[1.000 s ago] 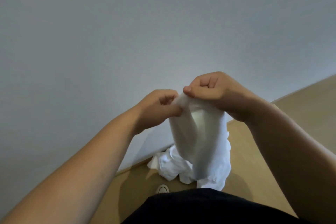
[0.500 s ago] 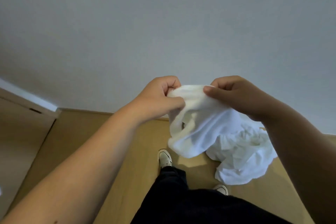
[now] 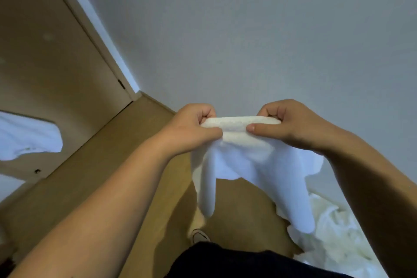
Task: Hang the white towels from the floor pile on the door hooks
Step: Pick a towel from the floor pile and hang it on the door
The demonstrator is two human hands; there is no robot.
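Note:
A white towel (image 3: 248, 165) hangs in front of me, held up by its top edge. My left hand (image 3: 194, 128) pinches the left end of that edge, and my right hand (image 3: 291, 124) pinches the right end, a short stretch of rolled hem between them. The towel's lower part droops in folds toward the floor. The pile of white towels (image 3: 334, 232) lies on the floor at the lower right. A tan door (image 3: 45, 63) fills the left side, with another white towel (image 3: 29, 137) hanging against it. No hook is visible.
A plain grey-white wall (image 3: 248, 29) stands straight ahead. The door frame (image 3: 94, 29) runs diagonally beside it. Tan flooring (image 3: 112, 165) stretches below. My shoe (image 3: 199, 236) and dark trousers (image 3: 237, 262) show at the bottom.
The view has swung left, bringing the door and a hung towel into sight. My hands have moved apart along the towel's top edge, and the pile has shifted to the lower right.

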